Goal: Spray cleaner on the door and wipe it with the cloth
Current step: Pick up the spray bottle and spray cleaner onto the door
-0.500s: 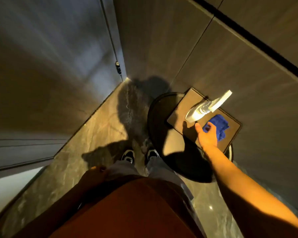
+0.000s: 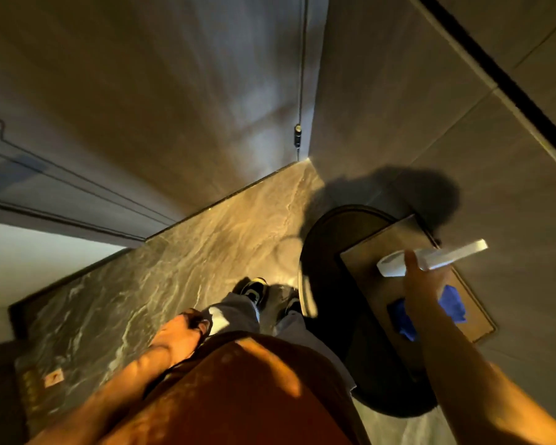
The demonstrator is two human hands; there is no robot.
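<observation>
A white spray bottle [image 2: 446, 256] lies on its side on a brown tray [image 2: 369, 277] at the right. My right hand [image 2: 426, 282] reaches down onto it, thumb laid across the bottle's body and fingers wrapped around it. A blue cloth [image 2: 454, 303] lies crumpled on the same tray just below the bottle, partly hidden by my forearm. The door [image 2: 174, 107] is the large dark panel ahead on the left, with a hinge [image 2: 297, 136] at its right edge. My left hand [image 2: 180, 332] rests by my thigh with curled fingers and nothing visible in it.
The tray sits on a round dark stand [image 2: 328, 239] against the panelled wall [image 2: 398, 91] on the right. My shoes [image 2: 254, 290] stand on the marble floor [image 2: 190, 268] beside the stand. A lighter doorway opening [image 2: 29, 268] shows at the left.
My right hand has gone from touching the bottle's side to closing around it. My view has swung left and the left hand has come more into sight.
</observation>
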